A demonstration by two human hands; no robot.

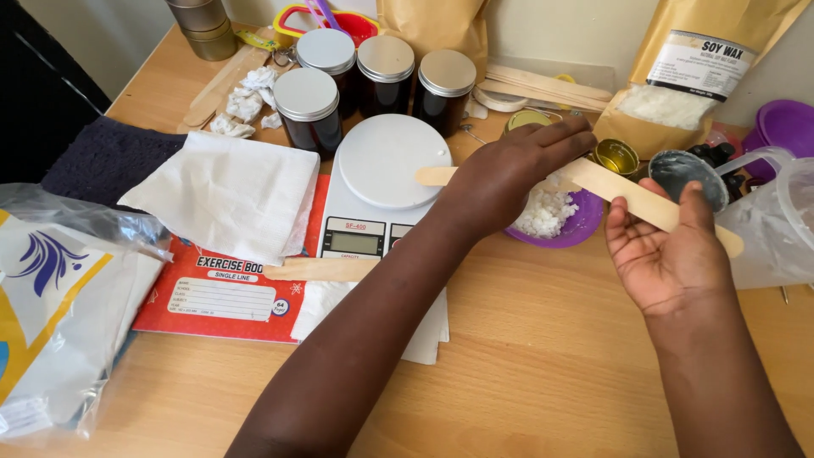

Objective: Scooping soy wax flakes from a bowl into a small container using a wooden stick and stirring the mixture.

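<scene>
While both hands hover over that crowded wooden table, there's plenty to knock about; the clear plastic jug sits right by the right wrist side and looks light enough to tip with one elbow twitch; the white kitchen scale is directly under the left forearm, so a dropped arm would bump it into the four dark jars with silver lids behind; the purple bowl of white wax flakes sits just below the stick, and I'd guess a careless sweep could flick flakes across the desk. The left hand lies over the long flat wooden stick, fingers curled loosely on top of it near its middle, and the right hand cradles the far part in an open palm, thumb pressing the stick down; the grip looks light, so it could slide out toward the small gold tin and the little round tin beside it, tipping either.
</scene>
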